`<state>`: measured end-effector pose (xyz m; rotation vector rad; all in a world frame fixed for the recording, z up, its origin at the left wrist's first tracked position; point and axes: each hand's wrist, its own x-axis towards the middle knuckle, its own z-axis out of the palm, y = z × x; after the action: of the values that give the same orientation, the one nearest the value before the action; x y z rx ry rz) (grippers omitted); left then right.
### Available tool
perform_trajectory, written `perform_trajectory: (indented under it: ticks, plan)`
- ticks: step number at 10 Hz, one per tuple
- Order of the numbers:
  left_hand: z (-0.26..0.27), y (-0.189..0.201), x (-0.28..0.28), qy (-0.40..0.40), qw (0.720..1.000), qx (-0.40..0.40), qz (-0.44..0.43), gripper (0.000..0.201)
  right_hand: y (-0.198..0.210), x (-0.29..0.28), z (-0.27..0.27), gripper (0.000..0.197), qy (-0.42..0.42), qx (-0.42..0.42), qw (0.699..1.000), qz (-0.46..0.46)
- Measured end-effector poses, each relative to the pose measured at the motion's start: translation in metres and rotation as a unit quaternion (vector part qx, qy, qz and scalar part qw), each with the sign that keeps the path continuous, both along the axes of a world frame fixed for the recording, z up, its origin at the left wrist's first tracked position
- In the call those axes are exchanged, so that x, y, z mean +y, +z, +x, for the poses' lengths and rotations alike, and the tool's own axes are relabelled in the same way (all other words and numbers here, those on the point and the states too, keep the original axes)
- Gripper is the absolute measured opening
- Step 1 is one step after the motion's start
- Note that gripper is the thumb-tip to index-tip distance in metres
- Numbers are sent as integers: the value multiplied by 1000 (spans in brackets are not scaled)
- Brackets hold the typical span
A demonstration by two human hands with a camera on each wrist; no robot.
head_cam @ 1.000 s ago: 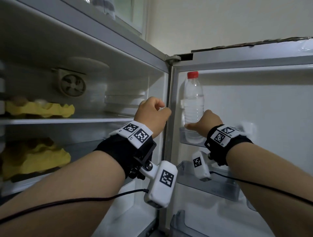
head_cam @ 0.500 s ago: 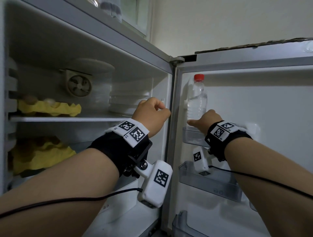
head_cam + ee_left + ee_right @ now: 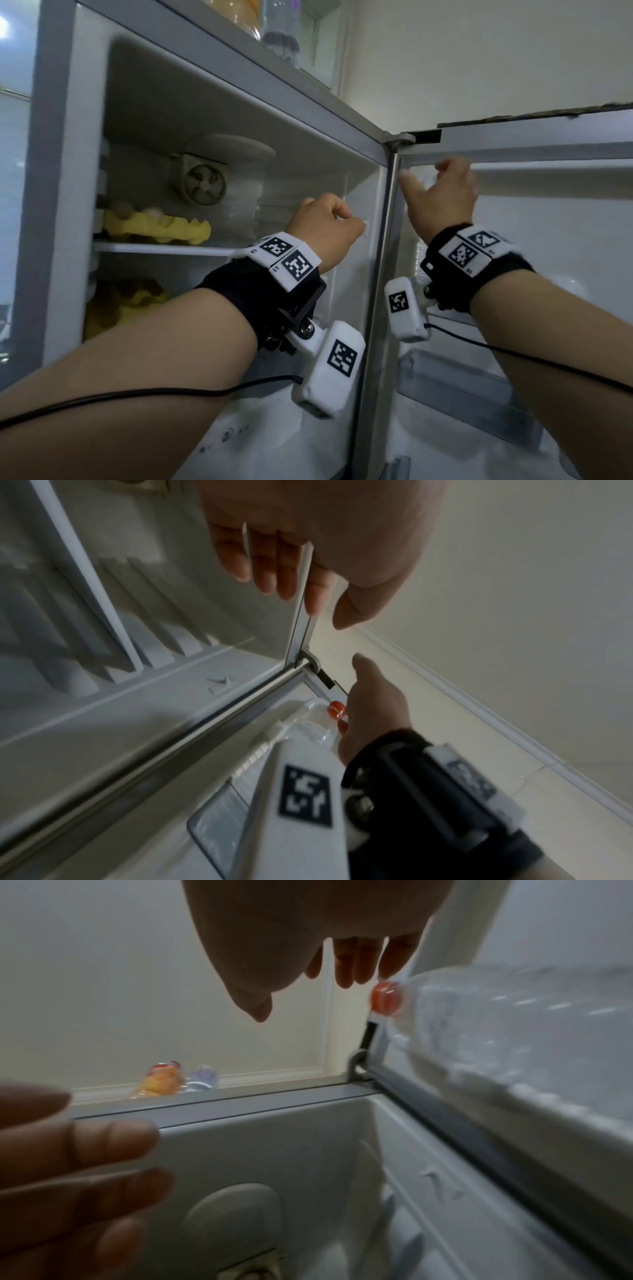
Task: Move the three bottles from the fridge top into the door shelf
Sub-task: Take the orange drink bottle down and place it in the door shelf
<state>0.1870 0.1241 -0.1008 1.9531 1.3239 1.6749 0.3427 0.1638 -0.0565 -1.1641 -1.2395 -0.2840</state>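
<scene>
Two bottles (image 3: pixel 178 1081) stand upright on the fridge top (image 3: pixel 239 65), up-left of both my empty, loosely curled hands; my left hand (image 3: pixel 325 226) is nearer than my right hand (image 3: pixel 438 202).

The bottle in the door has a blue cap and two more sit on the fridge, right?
No, the door bottle has a red cap, not blue; the right wrist view shows it. Two more bottles do sit on the fridge.
</scene>
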Motion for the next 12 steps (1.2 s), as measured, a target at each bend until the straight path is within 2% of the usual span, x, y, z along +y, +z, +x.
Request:
perform_trajectory:
  ticks: [1, 3, 5, 7, 9, 11, 12]
  plan:
    - [-25, 14, -2, 32, 999, 4, 26, 14, 34, -2, -34, 59, 55, -23, 998, 28]
    - [-82, 48, -25, 124, 988, 34, 81, 37, 89, -16, -109, 65, 167, 13, 985, 45]
    - [-136, 91, -56, 195, 970, 42, 142, 32, 140, -25, -169, 72, 276, 19, 960, 33]
    - [-157, 103, -71, 227, 954, 60, 185, 15, 170, -32, -219, 79, 263, -57, 962, 43]
    - [-169, 106, -73, 220, 954, 55, 197, 10, 185, -30, -235, 82, 206, -58, 977, 12]
    - [-179, 105, -73, 175, 964, 76, 187, 10, 189, -22, -233, 41, 204, -90, 973, -57]
    - [-181, 104, -72, 171, 962, 86, 194, 8, 191, -21, -236, 42, 166, -96, 980, -58]
